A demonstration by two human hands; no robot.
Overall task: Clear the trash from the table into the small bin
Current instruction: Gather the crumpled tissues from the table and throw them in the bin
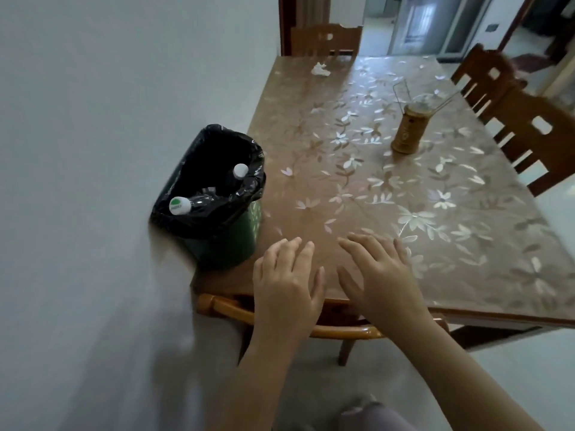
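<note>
Grey wall runs down the left of the head view, and a long wooden worktop [357,213] under a flowered cover stretches away from the person, with chairs [529,132] along its right side and far end.

Both hands lie low over the near edge. The left hand [287,284] and the right hand [381,275] are flat, their fingers [306,255] straight and slightly spread, and they hold nothing.

The small bin [224,237], green with a black liner, appears to stand at the near left corner, close to the wall. Two capped bottles [183,205] already lean inside it.

The remaining trash seems to be one crumpled tissue [320,69], far off near the worktop's far left end, well apart from both hands and from the bin.

Reaching it probably means a long stretch or a walk round. A stretching arm could brush the bin and tip it off the corner. A wider sweep could knock the brown canister [406,132] and its wire handle. A light tissue tossed from afar may well drift, or bounce off the bottles and land outside.
</note>
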